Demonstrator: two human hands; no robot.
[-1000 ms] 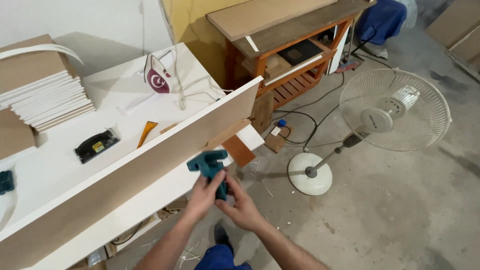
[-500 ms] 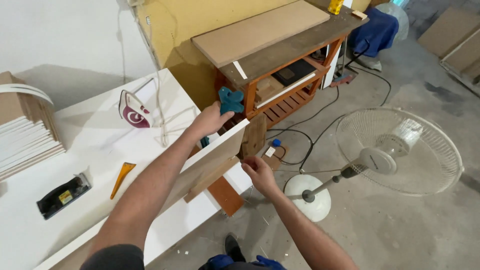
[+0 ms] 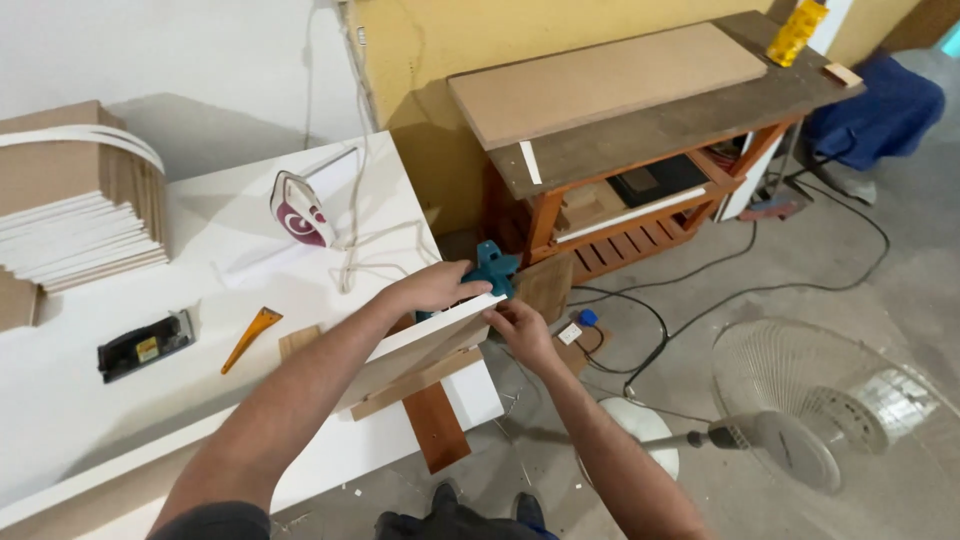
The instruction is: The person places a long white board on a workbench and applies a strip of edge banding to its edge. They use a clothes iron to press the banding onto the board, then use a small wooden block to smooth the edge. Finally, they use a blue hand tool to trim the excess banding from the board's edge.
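My left hand (image 3: pixel 432 288) grips a teal hand tool (image 3: pixel 492 266) and presses it against the far end of a long white-edged board (image 3: pixel 415 348) standing on edge along the white worktable (image 3: pixel 200 330). My right hand (image 3: pixel 520 330) pinches the end corner of that board just below the tool. Both forearms reach out from the bottom of the view. Much of the tool is hidden under my left fingers.
On the table lie a clothes iron (image 3: pixel 298 210), an orange scraper (image 3: pixel 250 337), a black block tool (image 3: pixel 146 345) and a stack of panels (image 3: pixel 70 225). A wooden bench (image 3: pixel 640 130) with a board stands behind, cables cross the floor, and a pedestal fan (image 3: pixel 800 420) lies at right.
The teal tool has travelled along the board's edge from near me to its far end. My right hand has come up from below the board to its end corner.
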